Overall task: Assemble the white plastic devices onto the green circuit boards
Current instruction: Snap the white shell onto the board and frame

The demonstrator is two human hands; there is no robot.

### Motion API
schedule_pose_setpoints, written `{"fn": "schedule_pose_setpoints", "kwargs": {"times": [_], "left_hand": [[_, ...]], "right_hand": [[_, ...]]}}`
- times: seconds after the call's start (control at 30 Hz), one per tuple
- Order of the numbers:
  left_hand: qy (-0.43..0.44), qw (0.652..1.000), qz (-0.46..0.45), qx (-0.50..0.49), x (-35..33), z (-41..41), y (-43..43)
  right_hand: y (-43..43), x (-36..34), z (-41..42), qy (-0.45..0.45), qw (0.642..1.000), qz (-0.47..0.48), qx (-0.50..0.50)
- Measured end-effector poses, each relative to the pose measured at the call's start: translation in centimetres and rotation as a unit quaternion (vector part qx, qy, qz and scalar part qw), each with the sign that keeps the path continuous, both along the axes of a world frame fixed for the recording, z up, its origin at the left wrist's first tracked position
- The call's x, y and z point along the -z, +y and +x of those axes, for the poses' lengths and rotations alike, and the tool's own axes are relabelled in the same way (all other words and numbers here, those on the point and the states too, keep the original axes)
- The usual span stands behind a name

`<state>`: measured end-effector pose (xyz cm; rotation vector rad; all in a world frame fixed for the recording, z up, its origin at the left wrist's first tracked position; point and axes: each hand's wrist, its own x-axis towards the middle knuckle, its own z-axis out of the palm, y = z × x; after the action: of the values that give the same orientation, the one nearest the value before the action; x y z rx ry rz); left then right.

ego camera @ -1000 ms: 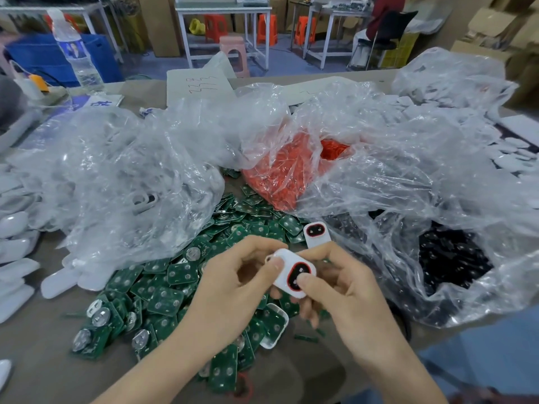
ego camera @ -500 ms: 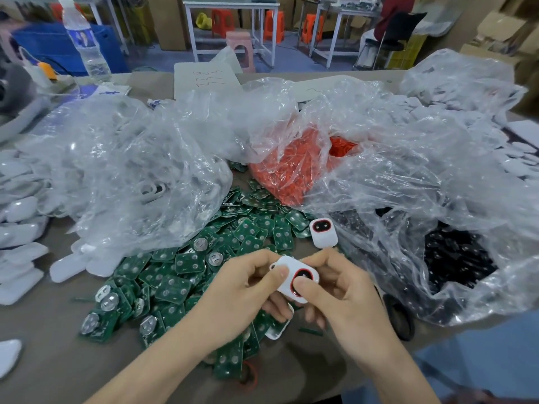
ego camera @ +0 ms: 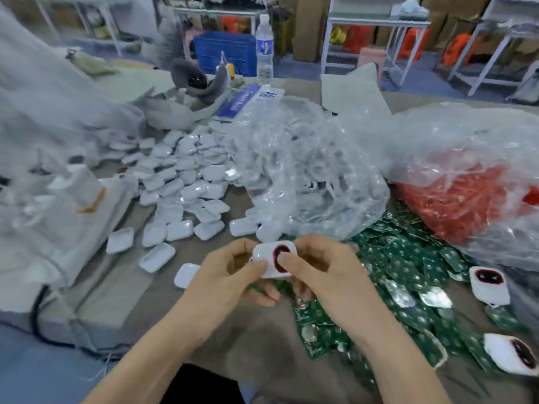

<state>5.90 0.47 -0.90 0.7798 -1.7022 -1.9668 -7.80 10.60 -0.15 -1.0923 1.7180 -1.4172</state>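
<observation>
Beyond my fingertips, a crumpled clear bag [ego camera: 306, 176]; past my left knuckles, a heap of white shells [ego camera: 186, 176]. The green circuit boards [ego camera: 408, 275] spread right of and beneath my fingers. My left hand [ego camera: 230, 275] and right hand [ego camera: 323, 275] both clamp one white device [ego camera: 269, 258], thumbs on its face, right thumb over the red-ringed window. Board inside? Can't tell. Risk: uneven thumb pressure could skew the seating, or pop the device loose into the pile.

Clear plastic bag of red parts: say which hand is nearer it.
Right. The right hand sits left of the bag; the left hand is farther left, both gripping one white plastic device.
</observation>
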Motion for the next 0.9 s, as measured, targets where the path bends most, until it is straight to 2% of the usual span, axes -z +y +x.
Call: {"fn": "schedule_pose_setpoints", "kwargs": {"times": [0.17,0.33,0.6,0.7,0.83,0.9], "left_hand": [[-0.038,0.997,-0.030,-0.056,0.2,2.7,-2.1],[-0.039,0.995,-0.033,-0.087,0.9,2.3,-2.3],[0.019,0.993,-0.077,-0.087,0.0,-0.2,-0.1],[-0.009,0.990,-0.131,-0.054,-0.8,-0.8,0.6],[-0.069,0.973,-0.218,-0.025,-1.4,-1.7,1.1],[-0.072,0.966,-0.249,-0.008,-1.8,-2.1,1.5]], "right_hand": [[-3.1,0.4,1.8,0.008,0.997,0.028,-0.074],[-3.6,0.5,1.8,0.016,0.996,0.041,-0.080],[-1.7,0.3,0.3,-0.117,0.993,0.004,-0.019],[-1.0,-0.4,-0.5,-0.127,0.992,0.013,-0.022],[-0.1,-0.8,-1.1,-0.084,0.996,0.000,-0.011],[0.2,-0.7,-1.0,-0.091,0.996,-0.016,0.005]]}}
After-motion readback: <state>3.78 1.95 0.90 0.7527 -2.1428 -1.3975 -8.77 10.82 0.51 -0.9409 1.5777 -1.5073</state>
